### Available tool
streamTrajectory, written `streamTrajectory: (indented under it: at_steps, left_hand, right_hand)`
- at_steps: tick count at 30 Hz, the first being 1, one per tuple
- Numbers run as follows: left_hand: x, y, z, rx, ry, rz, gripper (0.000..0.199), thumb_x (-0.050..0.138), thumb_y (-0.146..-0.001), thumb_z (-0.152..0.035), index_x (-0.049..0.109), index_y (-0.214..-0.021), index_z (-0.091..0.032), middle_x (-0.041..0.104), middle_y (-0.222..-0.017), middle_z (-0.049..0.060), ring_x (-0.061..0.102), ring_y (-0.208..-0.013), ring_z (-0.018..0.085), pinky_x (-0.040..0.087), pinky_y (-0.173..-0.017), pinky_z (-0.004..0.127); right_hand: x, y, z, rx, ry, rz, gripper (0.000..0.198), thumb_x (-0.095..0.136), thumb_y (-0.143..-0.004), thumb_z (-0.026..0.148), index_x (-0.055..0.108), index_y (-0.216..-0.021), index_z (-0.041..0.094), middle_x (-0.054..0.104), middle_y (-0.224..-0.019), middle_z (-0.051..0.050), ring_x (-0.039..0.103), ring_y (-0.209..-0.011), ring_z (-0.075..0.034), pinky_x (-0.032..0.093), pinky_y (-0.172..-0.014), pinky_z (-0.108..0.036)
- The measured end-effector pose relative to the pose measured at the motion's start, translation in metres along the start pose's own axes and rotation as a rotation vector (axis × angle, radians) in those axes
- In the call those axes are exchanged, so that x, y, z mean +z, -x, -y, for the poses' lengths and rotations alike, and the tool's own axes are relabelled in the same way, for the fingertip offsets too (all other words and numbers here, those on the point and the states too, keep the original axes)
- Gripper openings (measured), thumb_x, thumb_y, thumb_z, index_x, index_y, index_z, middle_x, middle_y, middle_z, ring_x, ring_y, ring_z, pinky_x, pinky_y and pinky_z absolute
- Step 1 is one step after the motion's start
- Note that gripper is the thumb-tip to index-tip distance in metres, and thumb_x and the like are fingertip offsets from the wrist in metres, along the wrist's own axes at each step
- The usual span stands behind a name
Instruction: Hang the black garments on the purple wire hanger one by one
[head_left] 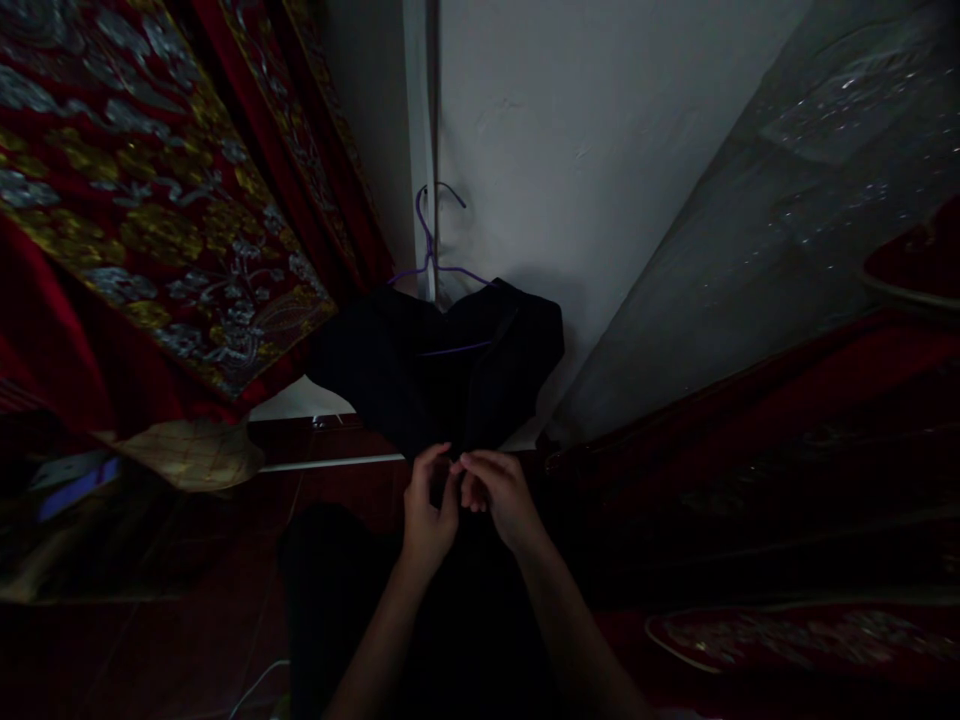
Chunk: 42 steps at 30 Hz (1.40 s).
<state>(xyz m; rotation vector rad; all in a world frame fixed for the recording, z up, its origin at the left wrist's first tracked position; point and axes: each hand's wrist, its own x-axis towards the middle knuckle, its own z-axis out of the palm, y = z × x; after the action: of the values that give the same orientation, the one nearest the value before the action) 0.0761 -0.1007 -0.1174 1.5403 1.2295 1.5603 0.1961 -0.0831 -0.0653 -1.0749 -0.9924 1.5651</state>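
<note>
A dark garment (517, 350) with an open V-shaped neck hangs on a purple wire hanger (430, 255). At the bottom of the neck opening, my left hand (433, 505) pinches the garment's front edge between thumb and forefinger. My right hand (496, 487) is closed at the same spot, its fingertips touching the other front edge and almost meeting my left fingers. Whether a button or other small fastener is between them is too dark to make out. The lower part of the garment merges into the dark below my hands.
Red cloth with gold and silver embroidery (165, 200) hangs at the left. More red embroidered fabric (787, 640) lies at the right, below a sheer glittery cloth (810, 200). Behind the hanger stands a pale wall (585, 130). A white cable (255, 685) runs over the dark red tiled floor (217, 620).
</note>
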Motion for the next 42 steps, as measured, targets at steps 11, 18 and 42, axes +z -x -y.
streamTrajectory:
  at_steps: [11, 18, 42]
  left_hand:
    - [0.018, 0.003, 0.044, -0.042, -0.045, -0.002, 0.02, 0.049, -0.101, -0.026, 0.047, -0.12, -0.021, 0.062, -0.108, 0.01, 0.065, -0.103, 0.019, 0.052, -0.091, 0.033]
    - [0.009, -0.005, 0.068, -0.058, -0.088, 0.052, 0.013, 0.052, -0.097, -0.024, 0.049, -0.109, -0.02, 0.062, -0.09, 0.004, 0.065, -0.082, 0.016, 0.05, -0.075, 0.026]
    - [-0.001, 0.0, 0.059, -0.064, -0.145, 0.226, 0.015, 0.049, -0.096, -0.019, 0.055, -0.11, -0.021, 0.065, -0.099, 0.005, 0.066, -0.092, 0.018, 0.05, -0.084, 0.03]
  right_hand:
    - [0.019, -0.096, 0.134, -0.206, -0.145, -0.005, 0.019, 0.068, -0.071, 0.03, 0.067, -0.06, 0.014, 0.043, -0.041, 0.005, 0.029, -0.037, -0.004, 0.014, -0.038, -0.022]
    - [0.028, -0.076, 0.173, -0.545, -0.065, -0.034, 0.025, 0.065, -0.081, 0.04, 0.064, -0.07, 0.017, 0.048, -0.045, 0.006, 0.036, -0.037, -0.005, 0.022, -0.037, -0.02]
    - [-0.003, -0.122, 0.136, -0.556, 1.402, -0.041, 0.045, 0.061, -0.096, 0.039, 0.056, -0.136, 0.018, 0.073, -0.087, -0.007, 0.069, -0.081, -0.023, 0.045, -0.072, -0.029]
